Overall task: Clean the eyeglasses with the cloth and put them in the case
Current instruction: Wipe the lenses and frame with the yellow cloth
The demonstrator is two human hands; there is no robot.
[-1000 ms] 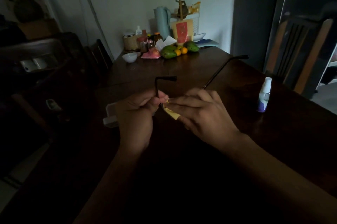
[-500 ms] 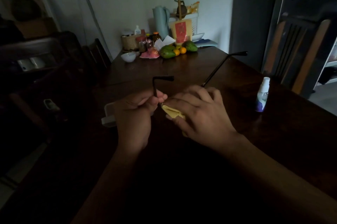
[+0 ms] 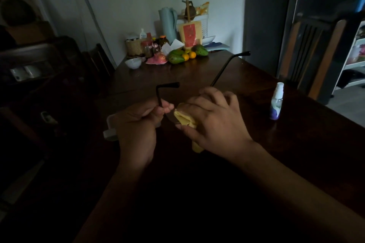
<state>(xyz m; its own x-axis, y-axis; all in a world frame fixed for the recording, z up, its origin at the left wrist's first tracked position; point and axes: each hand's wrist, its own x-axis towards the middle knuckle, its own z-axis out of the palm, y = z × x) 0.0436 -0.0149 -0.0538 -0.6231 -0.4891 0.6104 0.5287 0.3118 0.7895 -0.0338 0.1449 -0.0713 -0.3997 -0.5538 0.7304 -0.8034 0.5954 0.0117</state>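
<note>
Stretching away, the table (image 3: 197, 76): dark wood is running from the person toward a far wall, where a jug (image 3: 167, 23), jars and green and orange fruit (image 3: 177, 57) are crowding the end.
Right hand (image 3: 215, 122): it is hovering above the table's middle, back facing up. Its fingers (image 3: 211, 96) are curling down and, with the thumb below, are pinching the folded cloth.
Left hand (image 3: 136, 130): it is hovering just beside the right hand. Its fingertips (image 3: 158, 109) are closing tightly around the frame where one temple begins.
Eyeglasses (image 3: 168, 85): both hands are holding them in the air, clear of the table. The front is running left to right between the hands. Both black temples are standing unfolded, pointing up and away from the person. The lenses are mostly hiding behind fingers and cloth.
Cloth (image 3: 184, 119): yellow and folded, it is wrapping over a lens edge, with one end hanging below the right palm.
Case (image 3: 110, 133): pale, it is lying on the table, mostly behind the left hand. Whether its lid is up is unclear.
Spray bottle (image 3: 276, 102): it is standing upright, well apart, to the right.
</note>
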